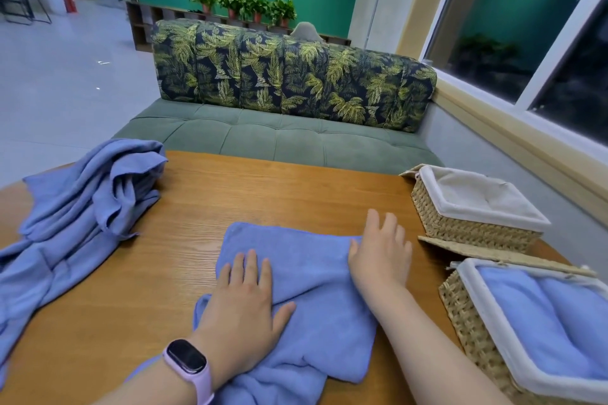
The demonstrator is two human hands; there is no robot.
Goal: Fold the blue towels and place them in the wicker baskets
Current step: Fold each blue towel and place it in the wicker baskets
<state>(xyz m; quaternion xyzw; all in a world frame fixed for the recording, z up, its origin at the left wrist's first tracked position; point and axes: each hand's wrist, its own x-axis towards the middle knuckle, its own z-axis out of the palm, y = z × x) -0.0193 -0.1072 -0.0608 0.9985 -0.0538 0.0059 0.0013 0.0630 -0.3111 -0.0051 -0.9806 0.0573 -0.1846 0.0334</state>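
Both hands lie flat, fingers spread, gripping nothing: left hand and right hand pin the towel, probably smoothing it for folding. Right of the towel, the near basket is already full, the far basket still empty.

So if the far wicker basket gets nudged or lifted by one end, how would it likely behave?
The far wicker basket probably lifts easily: its white liner shows nothing inside. Low and wide, it seems unlikely to tip. On the smooth wooden table a push would likely slide it, and the woven sides may flex a little.
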